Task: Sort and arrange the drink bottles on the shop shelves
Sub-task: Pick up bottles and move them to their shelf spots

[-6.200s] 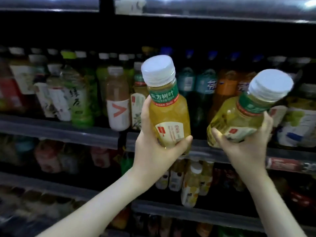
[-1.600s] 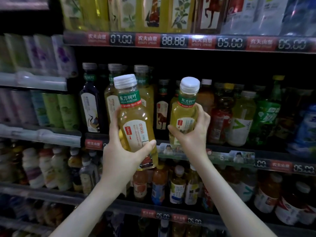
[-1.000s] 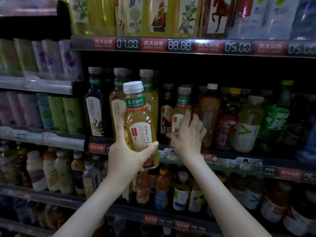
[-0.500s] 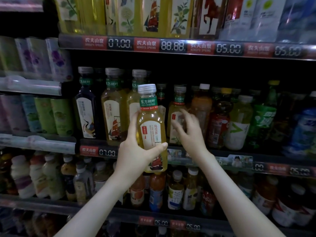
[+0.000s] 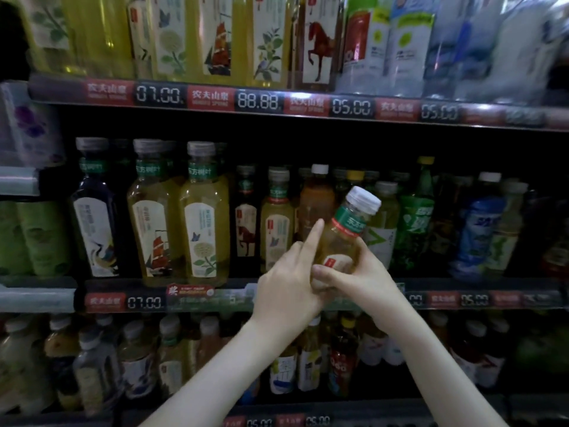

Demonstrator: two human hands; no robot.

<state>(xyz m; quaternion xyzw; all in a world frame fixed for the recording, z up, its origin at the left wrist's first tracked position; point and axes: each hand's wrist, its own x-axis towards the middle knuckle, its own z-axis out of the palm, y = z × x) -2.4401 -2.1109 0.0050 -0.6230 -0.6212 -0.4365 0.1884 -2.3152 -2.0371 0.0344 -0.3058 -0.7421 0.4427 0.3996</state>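
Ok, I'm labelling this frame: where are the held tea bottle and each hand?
held tea bottle (image 5: 351, 222): head view, green neck label.
left hand (image 5: 288, 286): head view, back of hand.
right hand (image 5: 361, 280): head view, back of hand.

Dim light, dark recess (image 5: 338, 143) behind the mid bay. Three shelf edges crossed the frame: top rail (image 5: 400, 109), middle rail (image 5: 104, 302), bottom rail (image 5: 354, 411), each with red strips and digital price tags (image 5: 257, 101). Grey shelf unit (image 5: 18, 180) at left edge.

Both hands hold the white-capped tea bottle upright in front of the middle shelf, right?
Not upright: the head view shows the tea bottle tilted, its white cap leaning to the right. The left hand and right hand do both hold it in front of the middle shelf.
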